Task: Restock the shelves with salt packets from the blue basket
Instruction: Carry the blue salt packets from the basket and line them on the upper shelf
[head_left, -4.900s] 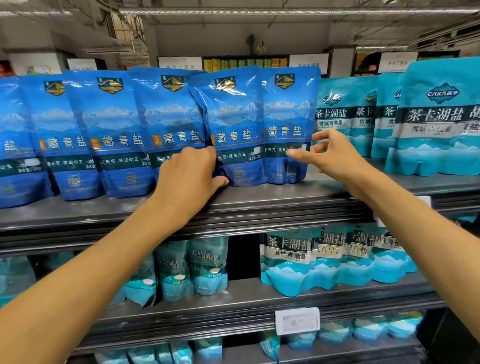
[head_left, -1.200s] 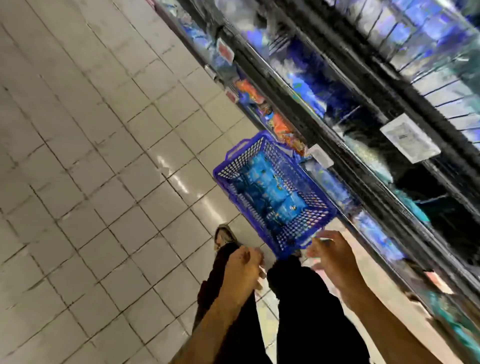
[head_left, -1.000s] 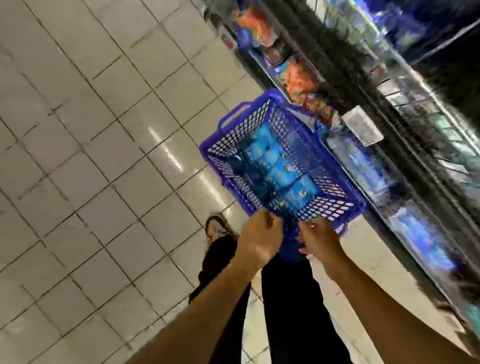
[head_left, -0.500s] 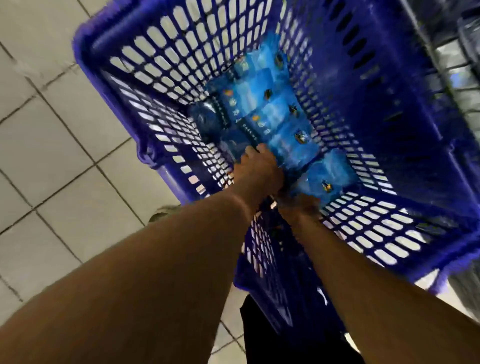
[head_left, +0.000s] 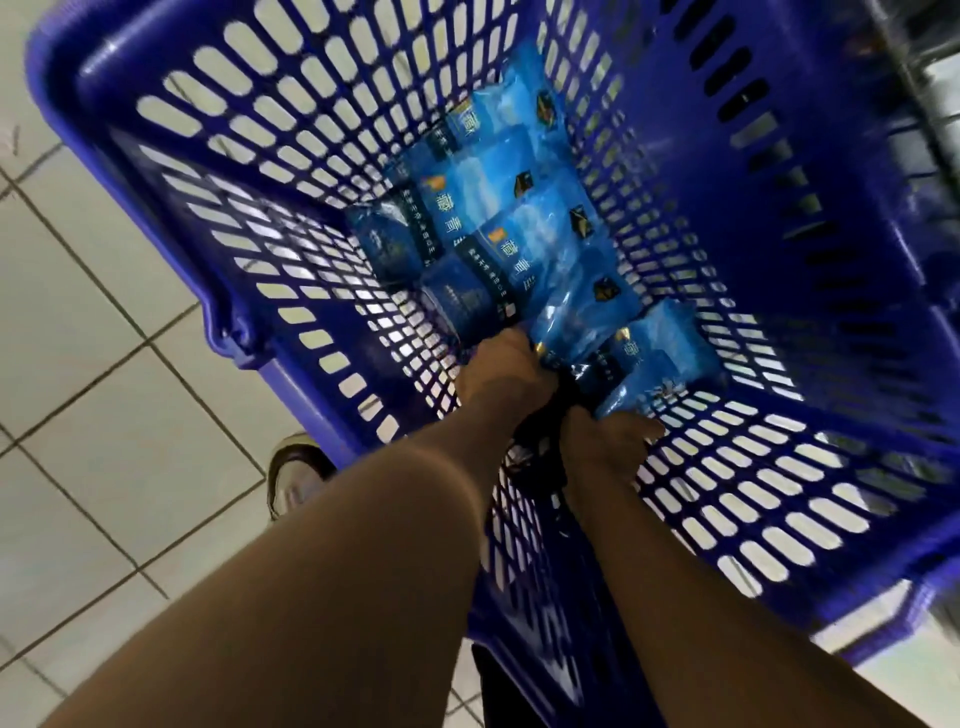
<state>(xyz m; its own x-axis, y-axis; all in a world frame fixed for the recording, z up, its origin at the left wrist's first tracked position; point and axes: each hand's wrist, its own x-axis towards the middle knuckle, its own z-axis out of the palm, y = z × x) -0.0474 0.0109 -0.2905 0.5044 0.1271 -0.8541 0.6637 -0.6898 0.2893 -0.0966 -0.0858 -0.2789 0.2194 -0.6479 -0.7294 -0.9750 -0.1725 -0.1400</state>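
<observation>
The blue basket (head_left: 291, 130) fills the view from above, standing on the tiled floor. Several blue salt packets (head_left: 498, 208) lie overlapping along its bottom. Both my arms reach down into it. My left hand (head_left: 501, 376) grips the near edge of one blue salt packet (head_left: 582, 306), which is tilted up above the others. My right hand (head_left: 608, 441) holds the near end of another blue salt packet (head_left: 660, 364) at the basket's near right. The fingers of both hands are mostly hidden under the packets.
Pale floor tiles (head_left: 104, 389) lie to the left of the basket. My shoe (head_left: 293, 475) shows beside the basket's near corner. A dark shelf edge (head_left: 924, 78) runs along the upper right.
The view swung from the shelf down to the floor basket and closed in. Both hands went into the basket, and each has taken hold of a packet; the left one's is lifted.
</observation>
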